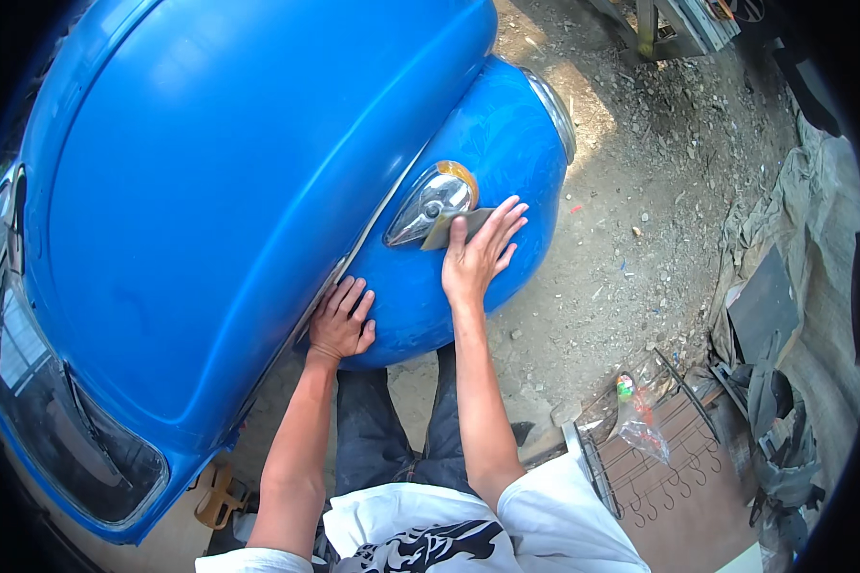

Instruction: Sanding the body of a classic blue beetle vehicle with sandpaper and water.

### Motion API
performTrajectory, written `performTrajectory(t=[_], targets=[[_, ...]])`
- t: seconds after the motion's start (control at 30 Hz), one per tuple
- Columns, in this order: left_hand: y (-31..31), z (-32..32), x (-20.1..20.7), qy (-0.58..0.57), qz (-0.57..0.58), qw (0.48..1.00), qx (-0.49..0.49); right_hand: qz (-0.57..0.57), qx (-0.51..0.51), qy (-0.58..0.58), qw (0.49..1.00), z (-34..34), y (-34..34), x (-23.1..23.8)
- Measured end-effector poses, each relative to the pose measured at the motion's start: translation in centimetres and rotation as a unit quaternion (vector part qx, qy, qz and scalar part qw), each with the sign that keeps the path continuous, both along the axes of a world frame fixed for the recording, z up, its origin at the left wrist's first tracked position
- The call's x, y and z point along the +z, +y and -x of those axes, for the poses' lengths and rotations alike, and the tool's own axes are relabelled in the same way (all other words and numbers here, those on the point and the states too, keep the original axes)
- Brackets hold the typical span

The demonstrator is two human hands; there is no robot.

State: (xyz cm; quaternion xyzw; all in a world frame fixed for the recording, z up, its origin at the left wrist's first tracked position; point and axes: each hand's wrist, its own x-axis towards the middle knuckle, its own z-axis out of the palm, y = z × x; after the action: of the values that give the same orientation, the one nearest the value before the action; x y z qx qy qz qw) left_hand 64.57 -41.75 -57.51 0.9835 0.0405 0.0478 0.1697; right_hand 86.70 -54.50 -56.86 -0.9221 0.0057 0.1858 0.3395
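Note:
My right hand (478,256) lies on the rounded blue fender (521,143) of a car, fingers stretched forward. Under its palm and thumb it holds a grey-brown sheet of sandpaper (440,232), whose edge sticks out beside a chrome turn-signal lamp (430,203) with an amber lens. Faint swirled marks show on the fender's paint. To the left, my left hand (341,320) rests with spread fingers on the fender near the seam beside the hood (201,191). Nothing shows in that hand.
A round chrome-rimmed headlight (551,110) sits at the fender's front. Dirt ground (631,258) with small debris lies to the right. A wire rack with hooks (659,439) holds a plastic bag (643,428). Grey sheeting (836,258) hangs at the far right; the windshield (67,420) is lower left.

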Motion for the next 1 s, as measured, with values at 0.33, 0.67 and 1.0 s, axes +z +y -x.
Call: performTrajectory(t=[0.33, 0.67, 1.0], targets=[[1.0, -0.4, 1.1, -0.012, -0.012, 1.000, 0.015, -0.022, -0.028, 0.000, 0.999, -0.7, 2.8, 1.6], [0.4, -21.6, 6.1, 0.002, 0.148, 0.988, 0.049, 0.112, -0.085, 0.021, 0.990, -2.7, -2.5, -2.5], [1.1, -24.9, 3.9, 0.020, 0.182, 0.983, 0.029, 0.000, -0.003, -0.061, 0.998, -1.4, -1.6, -1.0]])
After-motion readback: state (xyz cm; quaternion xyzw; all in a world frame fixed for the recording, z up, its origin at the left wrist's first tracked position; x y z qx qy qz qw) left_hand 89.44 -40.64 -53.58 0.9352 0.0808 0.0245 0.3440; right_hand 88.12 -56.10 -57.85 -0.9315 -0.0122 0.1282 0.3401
